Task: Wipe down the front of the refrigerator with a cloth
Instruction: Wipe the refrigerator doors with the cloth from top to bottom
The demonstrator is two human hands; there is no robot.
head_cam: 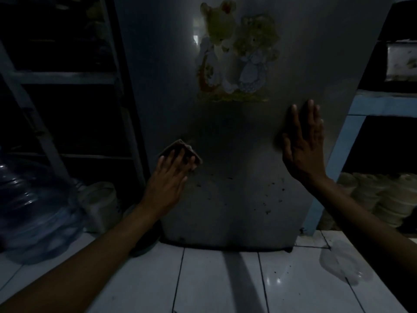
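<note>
The grey refrigerator door (237,136) fills the middle of the dim view, with a faded sticker of two cartoon animals (234,53) high on it and dark specks low down. My left hand (169,179) presses a small brownish cloth (180,146) flat against the door's lower left, fingers straight over it. My right hand (304,143) lies flat on the door near its right edge, fingers spread and pointing up, holding nothing.
A large blue water jug (33,206) and a pale bucket (101,204) stand at the left below dark shelving (67,75). A blue-framed shelf (370,107) with stacked pale items (379,199) is at the right. White floor tiles (214,279) lie below, with a wet patch (343,260).
</note>
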